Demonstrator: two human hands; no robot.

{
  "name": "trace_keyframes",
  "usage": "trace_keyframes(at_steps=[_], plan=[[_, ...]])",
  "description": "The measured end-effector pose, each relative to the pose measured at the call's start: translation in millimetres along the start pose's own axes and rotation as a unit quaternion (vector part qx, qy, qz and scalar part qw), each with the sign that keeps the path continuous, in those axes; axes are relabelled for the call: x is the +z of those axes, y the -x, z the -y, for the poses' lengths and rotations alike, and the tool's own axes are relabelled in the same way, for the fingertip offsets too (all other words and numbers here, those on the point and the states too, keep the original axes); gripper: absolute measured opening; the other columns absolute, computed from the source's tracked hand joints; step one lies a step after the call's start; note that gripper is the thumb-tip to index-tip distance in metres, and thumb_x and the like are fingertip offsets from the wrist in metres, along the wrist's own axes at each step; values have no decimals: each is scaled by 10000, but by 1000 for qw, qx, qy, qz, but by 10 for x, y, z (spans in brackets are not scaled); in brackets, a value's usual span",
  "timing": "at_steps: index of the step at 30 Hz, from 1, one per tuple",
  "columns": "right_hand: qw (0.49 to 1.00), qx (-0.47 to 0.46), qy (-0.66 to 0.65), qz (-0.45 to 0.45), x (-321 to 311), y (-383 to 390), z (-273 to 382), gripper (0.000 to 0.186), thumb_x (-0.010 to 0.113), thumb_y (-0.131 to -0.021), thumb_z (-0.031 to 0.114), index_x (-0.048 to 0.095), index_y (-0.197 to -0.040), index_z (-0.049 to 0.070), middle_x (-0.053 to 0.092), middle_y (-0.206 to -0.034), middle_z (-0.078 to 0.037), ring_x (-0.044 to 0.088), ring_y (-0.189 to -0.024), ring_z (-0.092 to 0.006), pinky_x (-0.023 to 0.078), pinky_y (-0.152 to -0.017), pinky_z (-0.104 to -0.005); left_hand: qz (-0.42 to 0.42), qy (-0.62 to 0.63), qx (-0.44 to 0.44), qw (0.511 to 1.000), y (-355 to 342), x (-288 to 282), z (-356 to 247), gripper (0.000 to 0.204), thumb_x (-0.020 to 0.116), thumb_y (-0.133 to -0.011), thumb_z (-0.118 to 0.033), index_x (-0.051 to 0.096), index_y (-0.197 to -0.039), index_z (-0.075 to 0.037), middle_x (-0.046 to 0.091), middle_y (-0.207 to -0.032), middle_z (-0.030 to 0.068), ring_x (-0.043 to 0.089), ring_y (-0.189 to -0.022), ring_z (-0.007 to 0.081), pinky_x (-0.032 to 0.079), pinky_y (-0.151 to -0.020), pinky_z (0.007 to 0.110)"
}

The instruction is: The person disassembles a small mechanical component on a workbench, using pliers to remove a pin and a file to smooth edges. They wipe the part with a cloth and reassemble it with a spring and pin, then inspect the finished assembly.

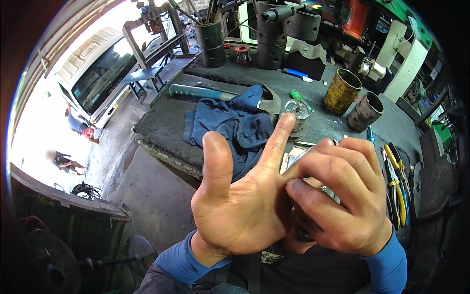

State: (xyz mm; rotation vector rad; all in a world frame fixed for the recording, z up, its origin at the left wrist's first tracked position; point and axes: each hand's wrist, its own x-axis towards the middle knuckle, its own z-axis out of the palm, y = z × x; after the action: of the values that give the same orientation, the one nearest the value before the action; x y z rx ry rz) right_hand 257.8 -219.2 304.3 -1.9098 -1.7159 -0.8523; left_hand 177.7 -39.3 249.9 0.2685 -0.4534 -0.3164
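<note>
My left hand (245,196) is held up in front of me, palm facing up, with its thumb and index finger stretched out and apart. My right hand (338,196) is curled against the finger side of the left palm, its thumb and fingertips pressed together there. What sits in that pinch, if anything, is hidden, and so are the other left fingers. Just beyond the left hand lies a crumpled dark blue cloth (220,122) on the workbench (166,130). A hammer (196,92) with a teal handle rests behind the cloth. Past the left index fingertip stands a clear-flanged spool (297,110).
Several pliers (396,181) lie at the right. Two grimy cylinders, one yellow (342,91) and one brown (365,112), stand on the bench. Dark metal cylinders (210,44) and a copper wire spool (242,54) are at the back. A white van (100,78) is parked at far left.
</note>
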Motion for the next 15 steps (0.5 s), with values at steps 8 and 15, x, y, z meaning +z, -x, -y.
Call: trace_keyframes(at_steps=[8, 15], plan=[[1000, -23, 1, -9, 27, 7, 0, 371, 804, -594, 149, 725, -934, 22, 709, -1013, -106, 705, -907, -292, 547, -821, -474, 23, 136, 61, 988, -78, 10, 145, 1231, 391, -939, -965, -138, -1770, -227, 435, -1685, 197, 479, -1509, 346, 330, -1283, 496], [1000, -23, -2, -3, 34, 26, 9, 390, 791, -571, 161, 707, -917, 0, 707, -997, -113, 702, -880, -292, 556, -817, -474, 7, 100, 52, 994, -83, -28, 169, 1230, 386, -944, -961, -96, -1779, -197, 393, -1718, 172, 421, -1553, 310, 283, -1308, 459]])
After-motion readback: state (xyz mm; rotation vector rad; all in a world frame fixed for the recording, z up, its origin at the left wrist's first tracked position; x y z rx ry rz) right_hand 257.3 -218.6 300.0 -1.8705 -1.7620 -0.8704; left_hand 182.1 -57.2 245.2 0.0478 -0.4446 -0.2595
